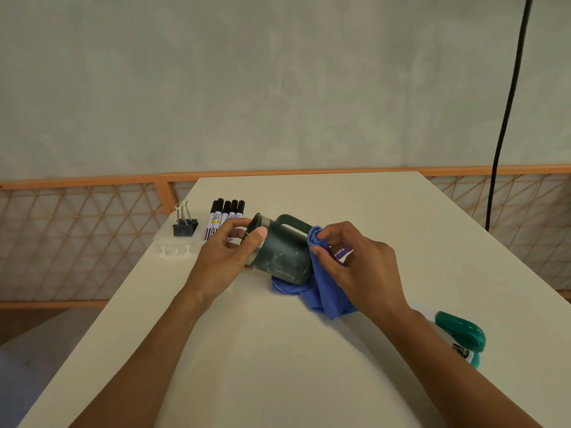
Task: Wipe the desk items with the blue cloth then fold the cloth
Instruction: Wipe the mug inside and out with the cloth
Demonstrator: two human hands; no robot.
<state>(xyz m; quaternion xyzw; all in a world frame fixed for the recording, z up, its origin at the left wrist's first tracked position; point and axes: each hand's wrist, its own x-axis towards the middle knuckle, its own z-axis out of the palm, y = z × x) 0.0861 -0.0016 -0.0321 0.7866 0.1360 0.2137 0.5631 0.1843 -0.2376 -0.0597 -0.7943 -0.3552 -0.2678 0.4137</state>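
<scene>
Mug (282, 253) lies tilted near the table's (278, 366) middle, the left hand (224, 257) gripping its rim end while the right hand (361, 270) pinches the bunched blue cloth (324, 293) against its base. Turning the mug under steady cloth pressure would likely cover the whole wall.

Black-capped white marker pens (223, 218), left of centre: printed labels with a barcode and a yellow patch, lettering too small to read. Purple tag (342, 252) on the blue cloth (324, 291), centre: white print, partly hidden, not legible. Teal stapler (460, 332), lower right: black-and-white mark, unreadable.
</scene>
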